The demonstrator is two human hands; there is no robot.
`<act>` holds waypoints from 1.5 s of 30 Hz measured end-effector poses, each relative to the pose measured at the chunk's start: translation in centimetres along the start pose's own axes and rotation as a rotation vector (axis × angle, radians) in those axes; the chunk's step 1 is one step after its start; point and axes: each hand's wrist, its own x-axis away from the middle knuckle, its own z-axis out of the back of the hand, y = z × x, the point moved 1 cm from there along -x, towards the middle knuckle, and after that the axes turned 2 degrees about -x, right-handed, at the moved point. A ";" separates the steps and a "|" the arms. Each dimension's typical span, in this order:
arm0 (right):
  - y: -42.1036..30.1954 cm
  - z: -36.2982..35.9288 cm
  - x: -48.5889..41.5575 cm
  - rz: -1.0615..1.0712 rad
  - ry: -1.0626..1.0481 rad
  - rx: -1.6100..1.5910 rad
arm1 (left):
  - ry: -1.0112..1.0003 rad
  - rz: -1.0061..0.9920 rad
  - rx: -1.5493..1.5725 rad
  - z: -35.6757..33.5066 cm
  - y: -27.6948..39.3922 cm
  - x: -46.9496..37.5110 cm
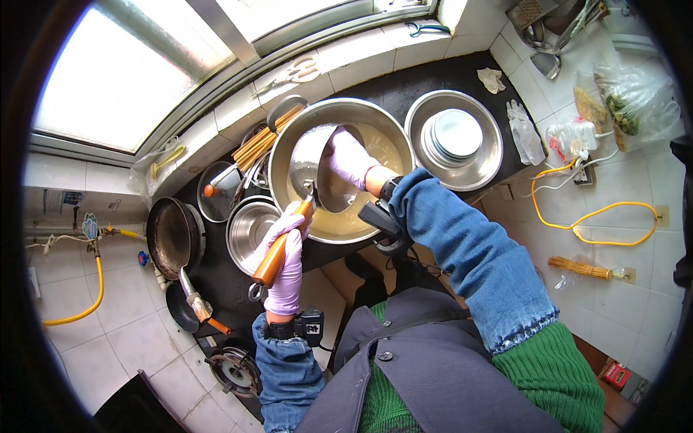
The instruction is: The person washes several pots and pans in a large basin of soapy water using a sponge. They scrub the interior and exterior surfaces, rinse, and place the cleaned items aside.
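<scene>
My left hand (pixel 284 254), in a light purple glove, grips the orange wooden handle of a metal pan or wok (pixel 311 162). The round metal body is tilted inside a large steel basin (pixel 274 162) that holds cloudy water (pixel 387 149). My right hand (pixel 349 157), gloved alike, reaches into the basin against the inner side of the tilted metal; its fingertips are partly hidden, and I cannot tell whether it holds anything.
Right of the basin, a steel bowl (pixel 494 157) holds stacked white dishes (pixel 457 132). To the left stand steel bowls (pixel 243 230), chopsticks (pixel 265 143), a glass lid (pixel 211 189) and a dark frying pan (pixel 170 238). A gas burner (pixel 235 371) is at lower left; scissors (pixel 298 70) lie on the sill.
</scene>
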 end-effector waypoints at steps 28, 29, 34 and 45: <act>4.9 2.7 2.9 -0.183 0.078 0.345 | 0.018 0.025 -0.010 -0.2 1.1 -1.0; 4.5 2.8 2.4 -0.146 0.092 0.345 | 0.013 0.041 -0.004 0.0 1.2 -1.0; 0.9 3.1 0.3 0.339 0.181 0.351 | 0.004 0.018 0.007 0.2 1.2 -1.3; -2.2 1.6 5.9 0.446 -0.151 0.330 | -0.051 -0.030 0.026 0.4 1.1 -1.3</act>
